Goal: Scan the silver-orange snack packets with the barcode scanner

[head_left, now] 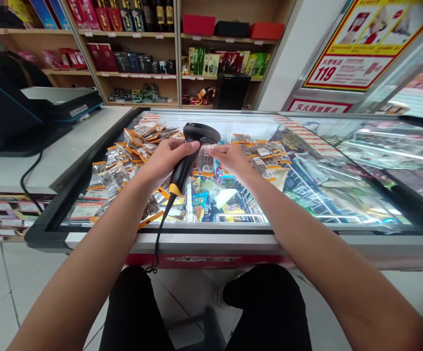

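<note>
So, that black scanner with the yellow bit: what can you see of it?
The black handheld scanner, seemingly plastic, has a broad, rounded head, a narrower handle and a yellow collar at its base. A thin black cable hangs from that end past the near edge of the glass-topped display cabinet. The scanner slants, head up and away from the person, whose left hand grips it, thumb across the upper handle. Its scanning face is hidden.
</note>
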A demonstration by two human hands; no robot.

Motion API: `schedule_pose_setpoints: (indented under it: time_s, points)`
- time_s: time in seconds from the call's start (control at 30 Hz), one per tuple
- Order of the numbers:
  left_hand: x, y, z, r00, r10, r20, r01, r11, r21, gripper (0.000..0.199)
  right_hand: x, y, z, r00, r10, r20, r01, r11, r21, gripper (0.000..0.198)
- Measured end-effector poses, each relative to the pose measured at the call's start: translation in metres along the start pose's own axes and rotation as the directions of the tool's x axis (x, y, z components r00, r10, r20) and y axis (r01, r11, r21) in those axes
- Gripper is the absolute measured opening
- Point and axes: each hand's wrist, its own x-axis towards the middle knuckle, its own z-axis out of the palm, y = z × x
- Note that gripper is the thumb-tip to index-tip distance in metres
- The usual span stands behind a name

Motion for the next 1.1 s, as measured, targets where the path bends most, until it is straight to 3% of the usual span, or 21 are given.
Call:
schedule_pose_setpoints:
  time_s: [0.1,0.23,0.37,0.67,0.77,0.87,0.97,1.0,1.1]
  points:
    - [0.0,-0.002,-0.001,1.0,0.008,-0.003,-0.008,1.0,-0.003,0.043,0.0,0.0,-0.001,1.0,0.005,-0.002,-0.005,1.0,0.026,0.031]
    - [-0.001,-0.001,0.0,1.0,0.01,0.01,-0.01,1.0,-0.019,0.043,0.007,0.002,-0.005,0.995,0.095,-0.02,-0.086,0.956,0.281,0.03]
    - [-0.003,0.0,0.0,0.997,-0.036,0.074,0.037,0.999,-0.013,0.044,0.013,-0.002,-0.015,0.981,0.15,-0.12,-0.077,0.881,0.466,0.033]
    - [-0.003,-0.004,-0.002,0.97,-0.076,0.229,0.07,0.997,0.036,0.048,0.015,-0.008,-0.019,0.967,0.204,-0.152,-0.103,0.862,0.497,0.02]
    - [-0.003,-0.003,0.0,0.986,-0.068,0.155,0.065,0.998,0.027,0.049,0.021,-0.006,-0.03,0.958,0.175,-0.229,-0.081,0.926,0.369,0.019]
    - [-0.002,-0.002,0.001,1.0,-0.023,0.019,0.023,1.0,-0.006,0.049,0.029,0.006,-0.054,0.927,0.022,-0.376,-0.03,0.999,-0.017,0.023]
    - [0.002,-0.003,-0.001,0.994,0.034,-0.106,-0.039,0.998,-0.049,0.049,0.031,0.019,-0.073,0.883,-0.106,-0.458,-0.111,0.899,-0.423,0.022]
    - [0.004,-0.004,-0.002,0.989,0.047,-0.142,-0.056,0.996,-0.064,0.049,0.029,0.021,-0.074,0.87,-0.14,-0.473,-0.142,0.847,-0.512,0.031]
    - [0.007,-0.006,-0.004,0.977,0.063,-0.203,-0.083,0.992,-0.094,0.048,0.018,0.015,-0.061,0.872,-0.3,-0.388,-0.049,0.734,-0.678,0.056]
